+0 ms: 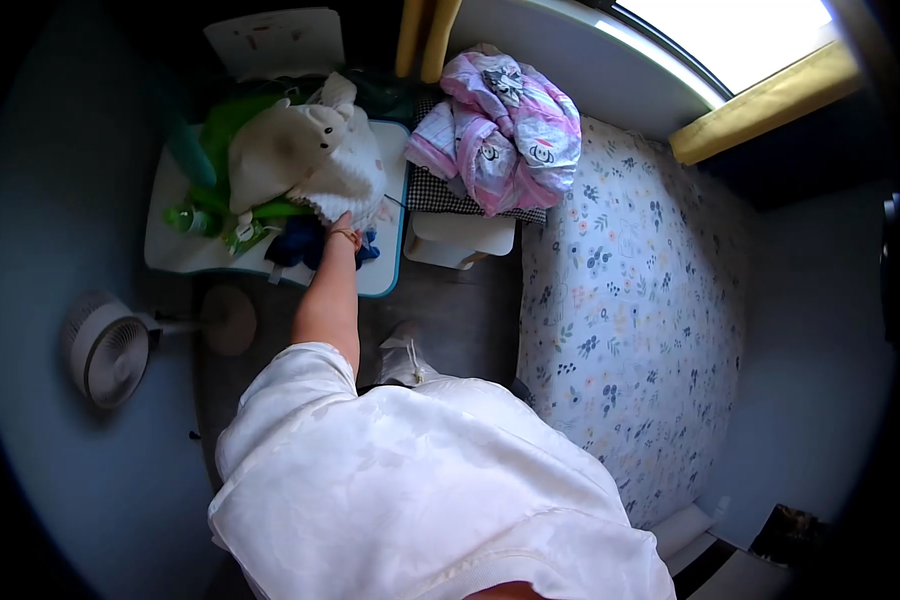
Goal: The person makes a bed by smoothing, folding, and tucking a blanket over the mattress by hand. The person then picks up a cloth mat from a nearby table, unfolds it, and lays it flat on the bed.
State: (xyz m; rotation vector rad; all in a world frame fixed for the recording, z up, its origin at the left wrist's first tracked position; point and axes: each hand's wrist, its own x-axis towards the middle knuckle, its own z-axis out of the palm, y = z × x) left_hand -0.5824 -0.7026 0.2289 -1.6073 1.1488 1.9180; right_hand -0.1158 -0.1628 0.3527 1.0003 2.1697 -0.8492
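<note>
My left hand (pixel 341 224) reaches out over the small table, with a band around its wrist. It is at the lower edge of a cream, ribbed cloth (pixel 345 180), fingers closed on that edge and partly hidden by it. The cloth lies in a heap and has two dark, eye-like spots. Dark blue fabric (pixel 300 243) lies right beside the hand on the table. Bright green material (pixel 228 122) shows behind and under the cream cloth, and a green-tinted clear bottle (pixel 192 220) lies to the left. My right hand is out of view.
The white table (pixel 170 250) has a blue rim. A fan (pixel 115 350) stands at left. Pink-and-white bedding (pixel 510 130) is piled on a checked surface (pixel 440 195), above a white stool (pixel 460 236). A bed with a floral sheet (pixel 620 320) fills the right side.
</note>
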